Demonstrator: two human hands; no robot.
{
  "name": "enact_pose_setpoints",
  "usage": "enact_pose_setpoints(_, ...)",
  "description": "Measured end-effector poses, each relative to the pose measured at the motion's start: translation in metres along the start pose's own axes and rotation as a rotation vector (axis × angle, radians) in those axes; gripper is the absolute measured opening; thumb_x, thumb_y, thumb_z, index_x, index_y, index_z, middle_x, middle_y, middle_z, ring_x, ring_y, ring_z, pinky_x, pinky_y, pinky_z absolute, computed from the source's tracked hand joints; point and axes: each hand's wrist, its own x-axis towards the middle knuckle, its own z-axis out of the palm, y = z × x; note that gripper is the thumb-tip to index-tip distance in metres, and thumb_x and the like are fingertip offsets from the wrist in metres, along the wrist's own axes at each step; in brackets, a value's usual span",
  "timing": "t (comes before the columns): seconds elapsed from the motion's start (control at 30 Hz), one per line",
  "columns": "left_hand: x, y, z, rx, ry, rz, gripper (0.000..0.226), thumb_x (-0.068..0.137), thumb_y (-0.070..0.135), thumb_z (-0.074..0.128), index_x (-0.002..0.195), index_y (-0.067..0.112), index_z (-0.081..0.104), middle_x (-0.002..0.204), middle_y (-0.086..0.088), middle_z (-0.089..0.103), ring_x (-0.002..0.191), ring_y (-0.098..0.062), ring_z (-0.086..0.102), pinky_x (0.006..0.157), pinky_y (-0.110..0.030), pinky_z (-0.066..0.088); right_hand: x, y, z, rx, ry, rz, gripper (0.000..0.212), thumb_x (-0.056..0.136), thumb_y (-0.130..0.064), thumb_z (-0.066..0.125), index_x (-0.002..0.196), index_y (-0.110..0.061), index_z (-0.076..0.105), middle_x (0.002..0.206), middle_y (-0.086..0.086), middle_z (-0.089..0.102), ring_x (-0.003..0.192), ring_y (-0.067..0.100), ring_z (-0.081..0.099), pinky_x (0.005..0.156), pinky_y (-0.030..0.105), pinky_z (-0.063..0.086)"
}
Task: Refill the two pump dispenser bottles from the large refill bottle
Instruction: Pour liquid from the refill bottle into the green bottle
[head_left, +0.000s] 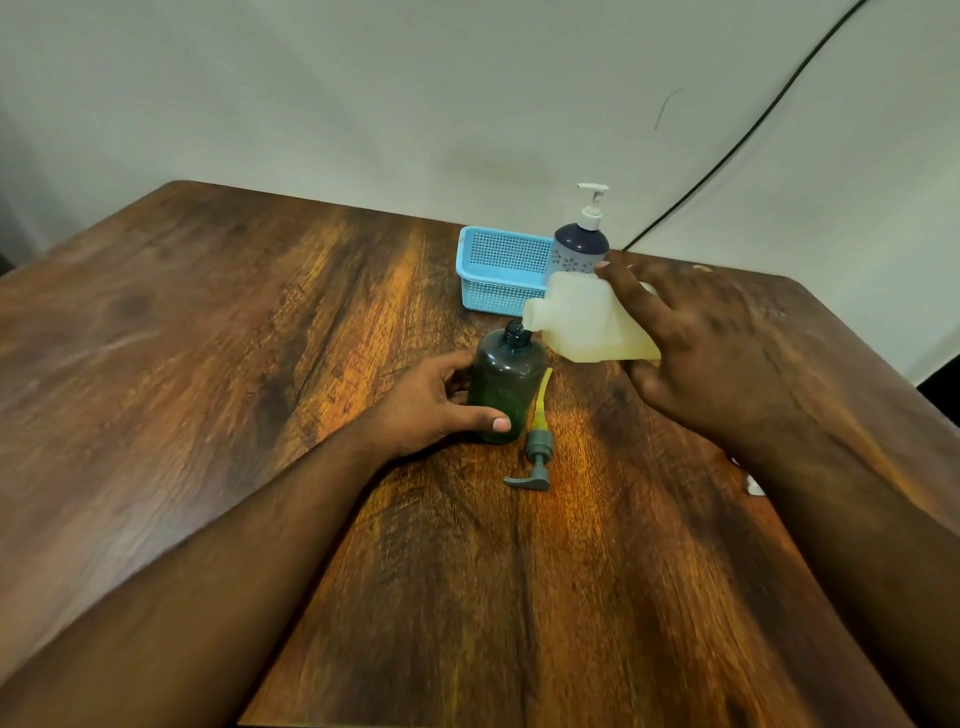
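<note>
1. The wooden table (218, 395) fills most of the view, its far edge against a pale wall; a dark cable (737, 150) runs down the wall at about 1 o'clock.
2. The right hand (711, 353) comes in from 4 o'clock and grips the large refill bottle (587, 322), fingers spread over its top and thumb under its base. The bottle is translucent with pale yellowish liquid, tipped on its side, its open neck pointing toward 9 o'clock and meeting the mouth of the dark bottle. No label or writing can be read on it.
3. The left hand (441, 400) comes in from 7 o'clock and wraps round the dark green dispenser bottle (506, 384), thumb across the front and fingers behind. This bottle stands upright near the table's centre, uncapped, between the two hands. It bears no readable writing.
4. The light blue basket (501, 270) sits at 12 o'clock from the dark bottle, toward the far edge.
5. The second dispenser bottle (582, 244), navy with a white pump and a pale flower-like print, stands just right of the basket, behind the refill bottle; no words are legible.
6. The grey pump head (535, 457) with its yellow tube lies flat on the table at 5 o'clock from the dark bottle, just beside it.
</note>
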Motion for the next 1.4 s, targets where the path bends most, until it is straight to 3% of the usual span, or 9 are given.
enact_pose_setpoints(0.3, -0.0002, 0.0004, 0.0003, 0.028, -0.002, 0.012, 0.056, 0.072, 0.009, 0.083, 0.113, 0.037, 0.057, 0.121, 0.017, 0.061, 0.115, 0.002, 0.057, 0.090, -0.009, 0.048, -0.0009, -0.0009, -0.0007, -0.002, 0.000, 0.003, 0.085, 0.083, -0.033, 0.067, 0.152, -0.024, 0.019, 0.147, 0.015, 0.041, 0.132, 0.039, 0.040, 0.112, 0.053, 0.030)
enact_pose_setpoints(0.47, 0.0001, -0.0001, 0.0004, 0.021, 0.002, 0.006, 0.057, 0.072, 0.008, 0.083, 0.115, 0.034, 0.057, 0.119, 0.016, 0.062, 0.106, 0.011, 0.060, 0.085, -0.006, 0.048, 0.0001, -0.0002, -0.0010, -0.003, -0.005, 0.000, 0.085, 0.083, -0.033, 0.067, 0.152, -0.025, 0.018, 0.149, 0.015, 0.040, 0.134, 0.038, 0.039, 0.112, 0.053, 0.029)
enact_pose_setpoints(0.63, 0.0007, -0.0013, -0.0008, 0.044, 0.001, -0.004, 0.062, 0.072, 0.012, 0.084, 0.126, 0.025, 0.057, 0.125, 0.010, 0.062, 0.111, 0.005, 0.059, 0.087, -0.009, 0.049, 0.0012, 0.0007, -0.0002, 0.001, -0.013, -0.002, 0.086, 0.083, -0.033, 0.067, 0.153, -0.026, 0.017, 0.150, 0.014, 0.038, 0.134, 0.038, 0.038, 0.113, 0.053, 0.029)
enact_pose_setpoints(0.97, 0.0002, 0.0000, -0.0008, 0.043, 0.000, -0.013, 0.058, 0.073, 0.011, 0.083, 0.123, 0.026, 0.057, 0.123, 0.011, 0.062, 0.107, 0.006, 0.061, 0.090, -0.013, 0.051, 0.0017, 0.0009, -0.0010, 0.006, 0.001, -0.006, 0.085, 0.083, -0.032, 0.068, 0.152, -0.023, 0.021, 0.148, 0.015, 0.041, 0.133, 0.038, 0.040, 0.111, 0.054, 0.031)
enact_pose_setpoints(1.27, 0.0002, -0.0021, 0.0004, 0.046, 0.004, 0.012, 0.062, 0.073, 0.005, 0.082, 0.128, 0.016, 0.056, 0.121, 0.008, 0.063, 0.104, 0.011, 0.061, 0.083, -0.007, 0.048, 0.0024, 0.0039, 0.0027, 0.004, 0.012, -0.010, 0.085, 0.081, -0.032, 0.068, 0.152, -0.025, 0.021, 0.148, 0.014, 0.041, 0.133, 0.038, 0.041, 0.110, 0.054, 0.032)
enact_pose_setpoints(1.4, 0.0011, -0.0027, -0.0002, 0.040, -0.003, 0.017, 0.060, 0.073, 0.005, 0.082, 0.125, 0.021, 0.057, 0.122, 0.010, 0.062, 0.103, 0.014, 0.060, 0.083, -0.006, 0.047, 0.0035, 0.0055, 0.0055, 0.013, 0.012, -0.009, 0.086, 0.081, -0.031, 0.068, 0.152, -0.025, 0.021, 0.148, 0.014, 0.041, 0.133, 0.038, 0.040, 0.110, 0.055, 0.032)
